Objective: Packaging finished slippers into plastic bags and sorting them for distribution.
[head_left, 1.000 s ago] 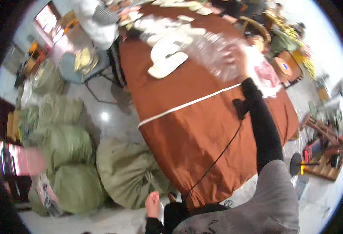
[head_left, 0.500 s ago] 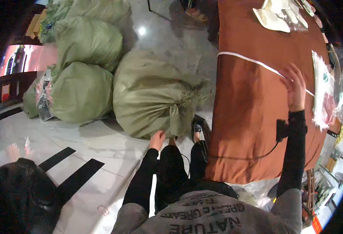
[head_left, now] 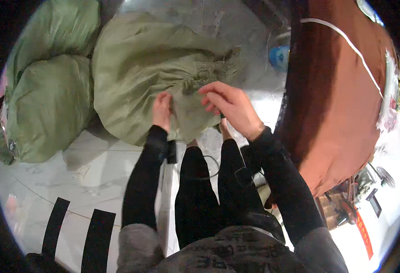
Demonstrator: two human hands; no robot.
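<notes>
A large green woven sack (head_left: 131, 77) stands in front of my legs, its gathered, frayed neck (head_left: 200, 75) turned toward the right. My left hand (head_left: 162, 113) is at the near side of this sack, fingers curled together against the loose cloth beside the neck. Just right of the gathered part, my right hand (head_left: 231, 105) hovers over the cloth with bent fingers held apart and nothing visible in them. A small dark tuft or tie shows at the neck between the hands.
More stuffed green sacks (head_left: 49, 109) crowd the left side. On the right is a table under a brown cloth (head_left: 336, 113), crossed by a white cord (head_left: 354, 48). Something blue (head_left: 279, 58) lies by its far left edge. A thin cable (head_left: 213, 161) loops at my legs.
My right hand has come from above the brown cloth to the sack's neck. My left hand has moved up along the sack. The view has shifted closer to the sack.
</notes>
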